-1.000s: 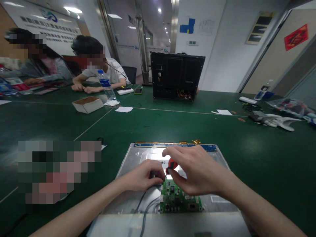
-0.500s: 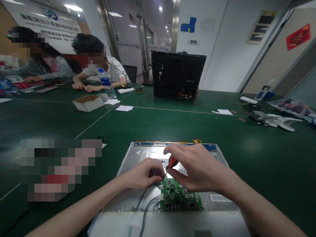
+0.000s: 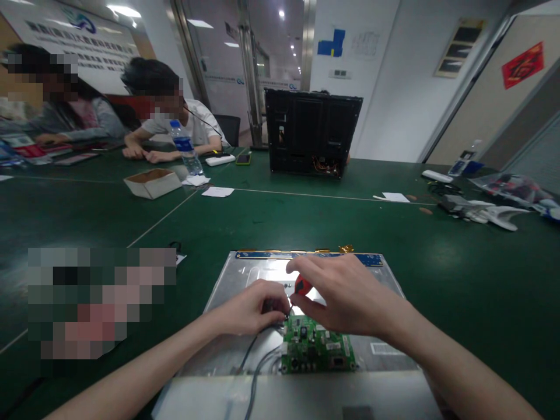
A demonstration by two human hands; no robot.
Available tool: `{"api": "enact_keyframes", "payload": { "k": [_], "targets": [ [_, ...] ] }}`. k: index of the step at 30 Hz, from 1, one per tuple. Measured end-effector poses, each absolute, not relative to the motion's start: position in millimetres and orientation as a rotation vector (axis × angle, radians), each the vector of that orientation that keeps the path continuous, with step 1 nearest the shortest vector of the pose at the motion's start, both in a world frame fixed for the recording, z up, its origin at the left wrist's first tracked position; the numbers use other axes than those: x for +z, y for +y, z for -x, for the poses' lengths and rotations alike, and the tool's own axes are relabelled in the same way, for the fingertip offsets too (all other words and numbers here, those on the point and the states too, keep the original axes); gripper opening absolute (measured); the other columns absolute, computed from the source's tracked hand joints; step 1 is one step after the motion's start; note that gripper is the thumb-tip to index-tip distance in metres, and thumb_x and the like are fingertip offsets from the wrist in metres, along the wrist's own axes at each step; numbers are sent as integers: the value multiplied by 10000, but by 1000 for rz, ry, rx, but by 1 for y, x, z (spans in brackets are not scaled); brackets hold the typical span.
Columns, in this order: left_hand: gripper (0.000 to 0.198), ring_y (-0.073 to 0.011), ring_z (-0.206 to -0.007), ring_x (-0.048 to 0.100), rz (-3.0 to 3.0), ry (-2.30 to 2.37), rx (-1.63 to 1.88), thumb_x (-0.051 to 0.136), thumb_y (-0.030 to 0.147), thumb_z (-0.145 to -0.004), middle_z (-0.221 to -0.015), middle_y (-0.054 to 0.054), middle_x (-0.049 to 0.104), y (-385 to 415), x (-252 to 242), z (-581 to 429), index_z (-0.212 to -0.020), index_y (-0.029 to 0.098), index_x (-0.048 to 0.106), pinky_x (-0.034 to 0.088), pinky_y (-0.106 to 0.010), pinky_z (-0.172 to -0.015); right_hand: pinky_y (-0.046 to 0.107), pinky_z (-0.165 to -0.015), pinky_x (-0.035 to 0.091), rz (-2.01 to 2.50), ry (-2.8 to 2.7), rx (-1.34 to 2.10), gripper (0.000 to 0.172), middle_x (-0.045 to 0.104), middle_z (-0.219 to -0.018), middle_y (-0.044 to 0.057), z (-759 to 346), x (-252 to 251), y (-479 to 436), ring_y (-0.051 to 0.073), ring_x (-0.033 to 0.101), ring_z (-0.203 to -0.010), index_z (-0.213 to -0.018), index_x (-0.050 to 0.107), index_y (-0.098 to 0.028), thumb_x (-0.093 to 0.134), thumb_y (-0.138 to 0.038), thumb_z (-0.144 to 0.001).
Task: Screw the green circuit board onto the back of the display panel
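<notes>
A green circuit board (image 3: 315, 349) lies on the silvery metal back of a flat panel (image 3: 227, 359) in front of me. My right hand (image 3: 339, 291) grips the red and black handle of a screwdriver (image 3: 301, 284), its thin shaft pointing down at the board's upper left corner. Beside that tip, my left hand (image 3: 258, 306) is closed with thumb and fingers pinched; whatever they hold is hidden. Grey cables (image 3: 256, 373) run from the board's left side toward me. Along the panel's far edge sits a narrow blue circuit strip (image 3: 271, 255).
On the green table (image 3: 280, 216) stand a black monitor housing (image 3: 312, 131), an open box (image 3: 153, 184) and a water bottle (image 3: 186, 149). Grey-white parts (image 3: 476, 211) and a plastic bag (image 3: 507, 186) lie at right. Two people sit at the far left. A blurred-out patch covers something at near left.
The whole view has shifted slightly. The red screwdriver handle has turned a little in my right hand; both hands stay at the board's upper left corner.
</notes>
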State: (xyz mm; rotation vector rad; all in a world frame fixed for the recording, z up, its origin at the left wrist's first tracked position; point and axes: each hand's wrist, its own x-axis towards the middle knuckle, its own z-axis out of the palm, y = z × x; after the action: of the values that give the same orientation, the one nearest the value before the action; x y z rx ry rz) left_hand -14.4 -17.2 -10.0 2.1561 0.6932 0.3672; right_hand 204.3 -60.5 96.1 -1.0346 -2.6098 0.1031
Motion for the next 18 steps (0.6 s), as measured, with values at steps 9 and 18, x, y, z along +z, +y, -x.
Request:
{"api": "enact_keyframes", "payload": {
  "k": [9,18],
  "targets": [
    [127,-149,-682,549,-2167,664,353,614,264,-858,-768,-20,633,-16,-8,13,-849,147,664,420,-242,-620,290,-527,222,1011,-2650,180,241,670,-965,37,-208,100,-63,155,584,-722,-1104,496,-177,492,-256,-877],
    [84,-172,-710,575,-2166,675,401,609,222,-838,-767,-31,646,-17,-7,13,-822,145,640,434,-258,-632,289,-526,216,1042,-2618,135,233,694,-942,38,-206,96,-60,155,596,-696,-1107,505,-174,484,-254,-889]
  ]
}}
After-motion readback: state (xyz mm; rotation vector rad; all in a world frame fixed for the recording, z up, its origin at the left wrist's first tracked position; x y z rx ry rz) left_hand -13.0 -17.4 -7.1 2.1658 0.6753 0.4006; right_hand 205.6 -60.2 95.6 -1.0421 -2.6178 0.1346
